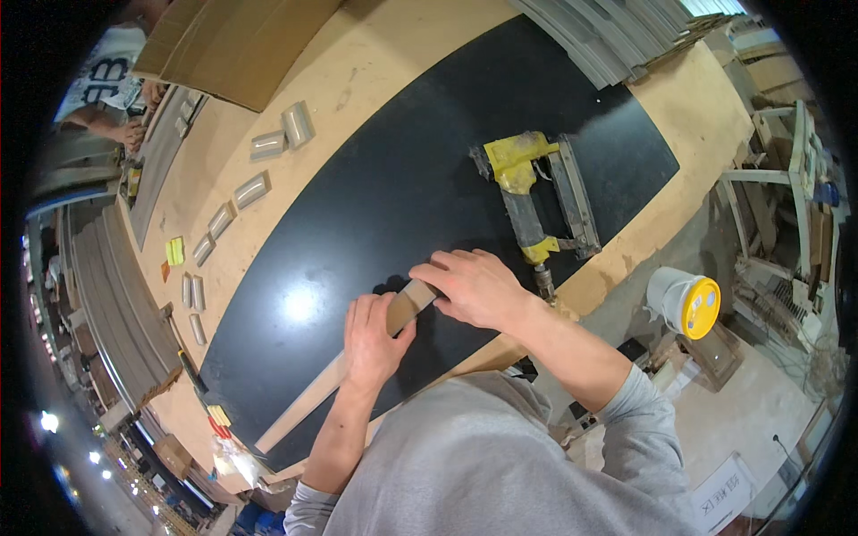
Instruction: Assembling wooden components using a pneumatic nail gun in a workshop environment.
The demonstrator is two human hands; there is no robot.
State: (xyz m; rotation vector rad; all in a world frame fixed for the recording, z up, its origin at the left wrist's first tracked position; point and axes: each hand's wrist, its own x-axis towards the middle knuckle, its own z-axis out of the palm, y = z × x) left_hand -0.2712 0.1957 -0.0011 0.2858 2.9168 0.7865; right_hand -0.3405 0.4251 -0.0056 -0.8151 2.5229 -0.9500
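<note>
A long beige moulding strip (pixel 308 398) slants over a dark board (pixel 357 205), its far end nearest my body's middle line and its other end at the lower left. My left hand (pixel 369 341) is closed around the strip a little below its upper end. At that upper end my right hand (pixel 474 290) grips the tip, fingers curled over it. Beyond my right hand, a yellow and grey nail gun (pixel 525 192) lies on the board, its hose fitting pointing toward me. Parts of the strip are covered by my left hand and forearm.
Several short curved moulding pieces (pixel 252 190) lie on the wooden table left of the board. Stacked grey strips (pixel 608 36) sit at the far right, a cardboard box (pixel 232 49) at the far left. Behind it another person's hands (pixel 132 134) show. A white bucket (pixel 670 295) stands right.
</note>
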